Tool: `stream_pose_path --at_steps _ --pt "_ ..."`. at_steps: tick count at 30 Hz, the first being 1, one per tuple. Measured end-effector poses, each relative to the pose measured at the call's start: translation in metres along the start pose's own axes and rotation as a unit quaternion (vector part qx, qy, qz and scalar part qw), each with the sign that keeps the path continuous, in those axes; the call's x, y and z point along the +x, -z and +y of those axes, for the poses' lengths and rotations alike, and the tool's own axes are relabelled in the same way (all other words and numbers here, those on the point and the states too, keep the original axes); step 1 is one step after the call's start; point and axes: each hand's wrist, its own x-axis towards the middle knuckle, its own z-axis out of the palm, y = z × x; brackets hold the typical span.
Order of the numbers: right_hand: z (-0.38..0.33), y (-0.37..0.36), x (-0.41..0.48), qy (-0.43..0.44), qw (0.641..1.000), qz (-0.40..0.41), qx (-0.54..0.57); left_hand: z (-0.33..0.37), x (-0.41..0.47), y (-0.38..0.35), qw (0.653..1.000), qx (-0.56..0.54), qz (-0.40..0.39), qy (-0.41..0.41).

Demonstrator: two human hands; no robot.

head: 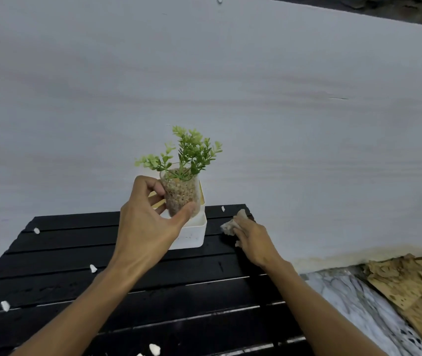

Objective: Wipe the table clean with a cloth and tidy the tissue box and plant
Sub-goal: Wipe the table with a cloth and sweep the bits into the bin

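My left hand (148, 222) grips the plant (181, 186), a clear cup of brown gravel with green sprigs, lifted above the table. Just behind and below it sits the white tissue box (191, 235) at the far edge of the black slatted table (153, 291). My right hand (252, 240) holds a crumpled beige cloth (230, 224) pressed on the table's far right corner, right of the box.
Several small white scraps lie on the slats, such as one scrap (93, 268) at the left and another scrap (222, 208) near the far edge. A white wall (230, 98) stands right behind the table. Marble floor (353, 299) and worn wooden boards (410, 286) lie to the right.
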Motion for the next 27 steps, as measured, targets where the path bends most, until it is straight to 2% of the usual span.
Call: stream_pose_path --at_steps 3,6,10,12,14,18,20,22,24,27 --pt "0.005 -0.008 0.022 -0.059 0.988 0.138 0.034 0.0 0.001 0.001 1.0 -0.004 -0.003 0.003" --pt "0.008 -0.028 0.06 -0.12 0.973 0.195 -0.033 0.0 0.003 0.004 1.0 -0.006 -0.003 0.003" --pt "0.0 -0.05 0.085 -0.219 0.951 0.168 -0.139 -0.001 0.006 0.007 1.0 -0.013 -0.003 -0.001" --pt "-0.002 -0.058 0.086 -0.185 0.953 0.149 -0.19 -0.002 0.007 0.009 1.0 -0.013 -0.003 -0.002" --pt "-0.001 -0.062 0.083 -0.105 0.967 0.119 -0.198 -0.002 0.008 0.011 1.0 -0.014 -0.005 -0.003" --pt "-0.009 -0.041 0.063 0.015 0.992 0.014 -0.123 0.001 0.004 0.011 1.0 -0.016 -0.008 -0.004" --pt "-0.019 -0.015 0.05 0.002 0.997 -0.045 -0.06 0.003 0.002 0.012 1.0 -0.016 -0.01 -0.002" --pt "-0.023 0.014 0.04 -0.053 0.995 -0.072 -0.035 0.005 0.0 0.014 1.0 -0.018 -0.013 -0.001" --pt "-0.017 0.03 0.038 -0.09 0.995 -0.037 -0.018 0.007 -0.001 0.015 1.0 -0.015 -0.013 -0.004" --pt "-0.001 0.017 0.049 -0.115 0.991 0.07 -0.012 0.01 -0.001 0.015 1.0 -0.01 -0.011 -0.009"
